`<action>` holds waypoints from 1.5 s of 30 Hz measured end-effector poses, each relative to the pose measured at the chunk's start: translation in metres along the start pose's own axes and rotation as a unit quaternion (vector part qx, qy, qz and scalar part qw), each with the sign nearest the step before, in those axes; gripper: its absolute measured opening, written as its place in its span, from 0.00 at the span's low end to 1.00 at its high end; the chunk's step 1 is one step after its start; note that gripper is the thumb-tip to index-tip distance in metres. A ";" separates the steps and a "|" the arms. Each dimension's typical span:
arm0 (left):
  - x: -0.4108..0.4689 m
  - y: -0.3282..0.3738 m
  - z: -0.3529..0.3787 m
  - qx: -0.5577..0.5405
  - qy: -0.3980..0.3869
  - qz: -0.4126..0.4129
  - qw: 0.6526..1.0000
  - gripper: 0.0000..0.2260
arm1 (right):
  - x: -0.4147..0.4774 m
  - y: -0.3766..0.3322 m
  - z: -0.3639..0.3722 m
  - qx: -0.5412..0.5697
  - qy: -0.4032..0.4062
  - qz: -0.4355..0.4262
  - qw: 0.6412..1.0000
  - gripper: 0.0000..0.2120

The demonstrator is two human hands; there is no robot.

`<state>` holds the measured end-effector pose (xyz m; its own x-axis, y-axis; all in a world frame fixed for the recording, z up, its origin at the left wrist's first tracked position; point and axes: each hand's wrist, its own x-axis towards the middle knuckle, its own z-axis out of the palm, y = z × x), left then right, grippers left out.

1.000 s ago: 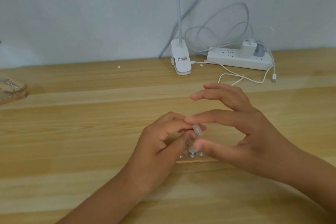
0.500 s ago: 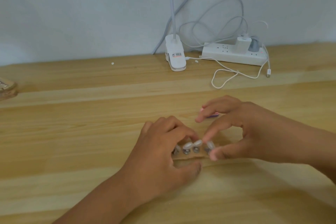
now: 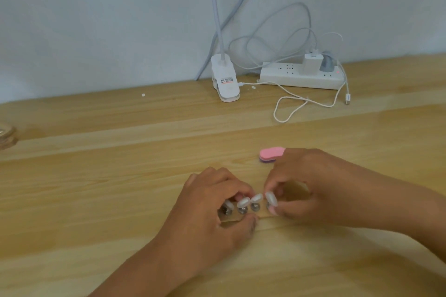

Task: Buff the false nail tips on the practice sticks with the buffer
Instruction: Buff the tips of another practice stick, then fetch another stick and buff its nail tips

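Your pearly white nail tips (image 3: 256,198) stand in a row, lower centre; your right hand (image 3: 311,183) pinches the rightmost, and your left hand (image 3: 205,210) grips the row's left end.

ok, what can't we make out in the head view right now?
1. Buffer: right end hidden behind the right hand, head view.
2. Stick holder: mostly covered by the left hand gripping it; stick count beyond four nail tips unclear.
3. Rightmost nail tip: partly covered where the right hand pinches it.
4. Lamp clip label: too small to read.
5. Object at left edge: cut off by the frame.
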<state>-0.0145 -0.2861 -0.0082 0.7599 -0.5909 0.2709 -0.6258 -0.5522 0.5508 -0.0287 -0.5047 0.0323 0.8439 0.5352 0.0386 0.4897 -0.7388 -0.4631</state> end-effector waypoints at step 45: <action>0.288 0.171 0.223 0.118 -0.043 0.179 0.976 0.19 | -0.166 0.277 -0.108 -0.082 0.448 0.603 0.655 0.17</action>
<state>0.0581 -0.6823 -0.0118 0.4741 -0.8119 0.3405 -0.8791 -0.4154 0.2336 -0.0096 -0.8428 -0.0073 0.3929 -0.8788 0.2708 -0.6962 -0.4766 -0.5368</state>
